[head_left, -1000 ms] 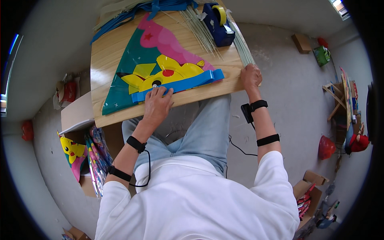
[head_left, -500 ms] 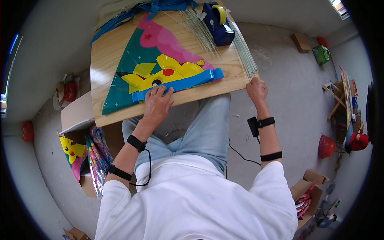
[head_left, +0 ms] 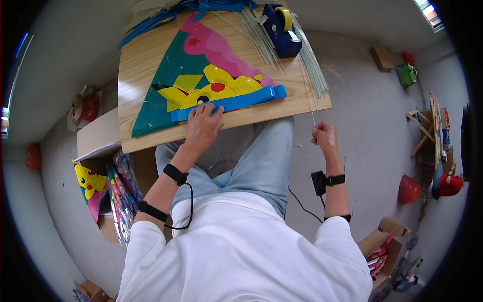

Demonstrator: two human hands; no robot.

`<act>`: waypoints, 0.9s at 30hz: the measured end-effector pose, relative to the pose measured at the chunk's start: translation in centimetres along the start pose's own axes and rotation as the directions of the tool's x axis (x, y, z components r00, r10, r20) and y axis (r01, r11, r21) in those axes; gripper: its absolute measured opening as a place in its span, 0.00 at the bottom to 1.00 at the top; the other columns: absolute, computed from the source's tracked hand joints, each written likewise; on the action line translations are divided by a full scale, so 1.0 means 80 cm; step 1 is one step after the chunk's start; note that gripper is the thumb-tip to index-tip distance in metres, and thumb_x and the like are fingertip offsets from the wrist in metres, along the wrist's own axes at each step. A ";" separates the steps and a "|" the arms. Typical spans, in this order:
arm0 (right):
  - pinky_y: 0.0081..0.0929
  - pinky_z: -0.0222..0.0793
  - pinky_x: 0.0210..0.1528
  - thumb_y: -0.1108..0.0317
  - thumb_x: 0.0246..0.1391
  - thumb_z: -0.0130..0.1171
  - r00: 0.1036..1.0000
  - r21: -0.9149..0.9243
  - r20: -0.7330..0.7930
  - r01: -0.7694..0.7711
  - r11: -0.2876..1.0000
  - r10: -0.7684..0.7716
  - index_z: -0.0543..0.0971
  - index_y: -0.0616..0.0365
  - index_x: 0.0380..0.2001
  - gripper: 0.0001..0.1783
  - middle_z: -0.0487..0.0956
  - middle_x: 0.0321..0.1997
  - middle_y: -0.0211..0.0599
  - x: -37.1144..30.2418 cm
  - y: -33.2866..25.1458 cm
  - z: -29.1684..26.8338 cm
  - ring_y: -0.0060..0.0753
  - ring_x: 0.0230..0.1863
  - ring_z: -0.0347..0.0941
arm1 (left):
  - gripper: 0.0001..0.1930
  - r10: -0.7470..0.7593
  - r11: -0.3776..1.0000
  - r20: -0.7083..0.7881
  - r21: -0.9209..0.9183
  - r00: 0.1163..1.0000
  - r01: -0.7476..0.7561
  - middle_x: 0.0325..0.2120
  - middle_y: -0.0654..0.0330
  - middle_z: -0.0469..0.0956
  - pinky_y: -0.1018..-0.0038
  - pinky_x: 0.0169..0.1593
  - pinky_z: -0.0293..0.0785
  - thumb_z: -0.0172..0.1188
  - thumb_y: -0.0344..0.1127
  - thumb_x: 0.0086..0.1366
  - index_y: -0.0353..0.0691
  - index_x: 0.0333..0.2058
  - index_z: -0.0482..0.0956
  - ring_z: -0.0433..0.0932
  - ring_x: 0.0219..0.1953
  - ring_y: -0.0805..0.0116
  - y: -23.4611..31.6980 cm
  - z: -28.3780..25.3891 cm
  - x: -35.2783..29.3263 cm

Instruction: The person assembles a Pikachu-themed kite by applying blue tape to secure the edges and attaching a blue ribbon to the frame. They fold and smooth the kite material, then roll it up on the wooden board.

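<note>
A triangular kite sail (head_left: 164, 95), teal and pink with a yellow cartoon animal, lies on the wooden table. Along its near edge runs a flat blue strip (head_left: 246, 100), folded over at its right end. My left hand (head_left: 204, 126) rests on the strip's left part, fingers spread and pressing it down. Just off the table's right corner, my right hand (head_left: 325, 137) pinches the near end of a thin pale rod (head_left: 312, 108). That rod stretches back alongside a bundle of similar rods (head_left: 314, 75) on the table's right edge.
A dark blue tape dispenser (head_left: 284, 32) with a yellow roll stands at the table's far right, beside more loose rods (head_left: 254, 30). Blue strips (head_left: 161, 20) are heaped at the far edge. An open carton (head_left: 98, 128) with printed sheets stands left; another carton (head_left: 385, 251) lies lower right.
My right hand has drawn back toward me from the bundle's near end, pulling one rod out past the table edge. My left hand stays on the blue strip.
</note>
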State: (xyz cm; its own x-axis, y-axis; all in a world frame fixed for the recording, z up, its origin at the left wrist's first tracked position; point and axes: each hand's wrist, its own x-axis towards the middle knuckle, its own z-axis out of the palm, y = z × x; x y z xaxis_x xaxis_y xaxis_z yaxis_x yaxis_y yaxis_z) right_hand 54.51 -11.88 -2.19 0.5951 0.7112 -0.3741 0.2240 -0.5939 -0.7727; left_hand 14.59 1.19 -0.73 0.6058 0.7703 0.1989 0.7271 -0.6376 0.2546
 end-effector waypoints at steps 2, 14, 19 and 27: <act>0.29 0.76 0.24 0.74 0.59 0.63 0.965 0.038 0.200 -0.179 0.983 0.168 0.78 0.66 0.32 0.05 0.79 0.23 0.34 -0.047 0.016 -0.021 0.30 0.20 0.79 | 0.25 0.001 1.000 -0.016 0.007 1.000 -0.001 0.51 0.55 0.76 0.56 0.61 0.69 0.70 0.35 0.61 0.44 0.58 0.81 0.72 0.59 0.52 0.001 0.002 -0.001; 0.20 0.60 0.22 0.64 0.65 0.62 0.997 0.283 0.038 -0.073 0.956 0.065 0.82 0.60 0.43 0.11 0.76 0.23 0.27 0.021 -0.001 0.018 0.17 0.22 0.68 | 0.24 0.027 0.999 -0.023 -0.018 0.999 -0.027 0.50 0.56 0.74 0.55 0.59 0.69 0.70 0.35 0.60 0.44 0.57 0.80 0.72 0.58 0.53 0.001 0.002 0.005; 0.15 0.49 0.19 0.72 0.68 0.56 0.992 0.465 -0.117 0.010 0.885 0.050 0.83 0.60 0.49 0.11 0.71 0.24 0.22 -0.100 0.052 0.005 0.12 0.21 0.60 | 0.23 0.016 1.000 -0.059 0.008 0.998 -0.016 0.51 0.56 0.74 0.53 0.58 0.69 0.70 0.35 0.60 0.43 0.55 0.80 0.72 0.59 0.54 0.000 0.002 -0.004; 0.18 0.66 0.37 0.76 0.67 0.59 0.933 0.350 -0.226 0.345 0.871 -0.279 0.84 0.63 0.44 0.07 0.73 0.33 0.27 -0.122 0.024 0.026 0.18 0.33 0.69 | 0.23 -0.011 0.999 -0.021 0.031 1.000 0.012 0.54 0.51 0.75 0.51 0.62 0.67 0.68 0.37 0.63 0.42 0.58 0.81 0.71 0.63 0.46 0.001 0.005 -0.006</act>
State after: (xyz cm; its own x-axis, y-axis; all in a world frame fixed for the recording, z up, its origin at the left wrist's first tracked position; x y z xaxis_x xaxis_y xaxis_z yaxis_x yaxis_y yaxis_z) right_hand 47.51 -19.21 -1.09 0.6672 0.7447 -0.0177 0.1307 -0.1404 -0.9814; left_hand 14.47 0.73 -1.16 0.5907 0.7776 0.2156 0.7440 -0.6282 0.2275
